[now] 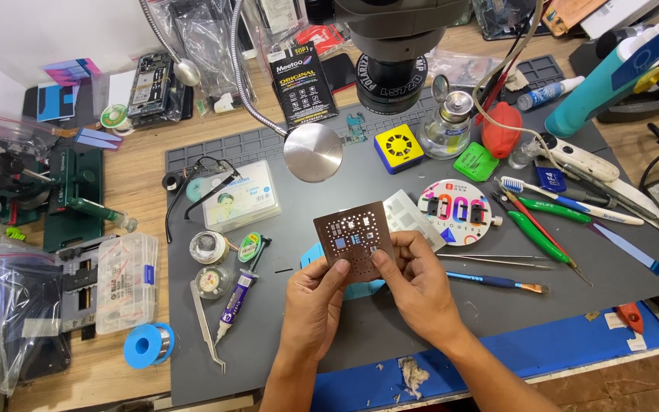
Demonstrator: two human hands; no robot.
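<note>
1. My left hand (316,301) grips the near left edge of a square metal stencil (353,239), thumb pressed on its face and fingers curled behind.
2. My right hand (416,286) clamps the stencil's near right corner, thumb on top, so both hands are closed on the same plate.
3. I see the stencil held tilted above the middle of the grey work mat (451,305), its face full of small cut-out grids.
4. Just behind the stencil, to the right, lies a pale second stencil (413,215), and under my hands a blue holder (310,255) peeks out.
5. To the right of my hands sit a round white tool stand (455,207), tweezers (490,259) and a blue-handled brush (497,282).
6. To the left on the mat I see a syringe of paste (236,299), small round tins (209,246) and curved tweezers (207,324).
7. Far from me, the microscope head (394,46) hangs over the mat, with a round metal lamp disc (313,152) to its left.
8. A blue solder spool (148,345) rests on the wooden table (131,191) near the left edge of the mat.
</note>
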